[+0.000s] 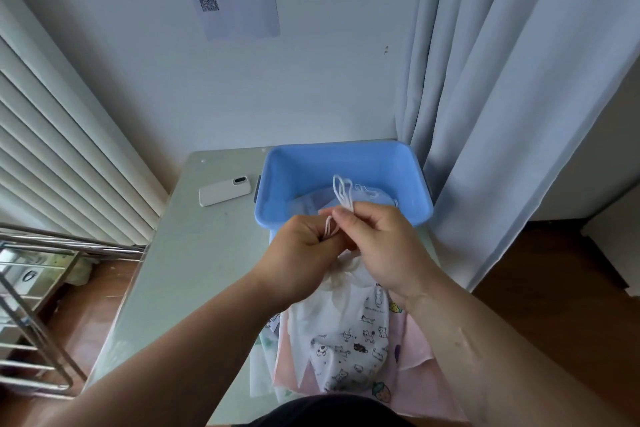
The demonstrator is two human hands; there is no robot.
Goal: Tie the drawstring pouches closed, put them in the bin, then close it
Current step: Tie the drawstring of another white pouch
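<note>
Cat-print pouch lies nearest, on the pink pile, neck bunched under both hands. Left hand pinches one cord; right hand pinches the loops, just before the blue bin. I'd pull evenly and seat the knot tight at the neck.

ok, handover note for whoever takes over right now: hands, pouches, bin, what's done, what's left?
Left hand and right hand: both pinch the white drawstring cord of the white cat-print fabric pouch, knot not finished.
Blue plastic bin: open, at least one pale pouch inside.
Done: that pouch is binned.
Left: finish this knot, bin the pouch, tie and bin the pink strawberry-print pouch and the others under it, close the bin. No lid clearly in view.
</note>
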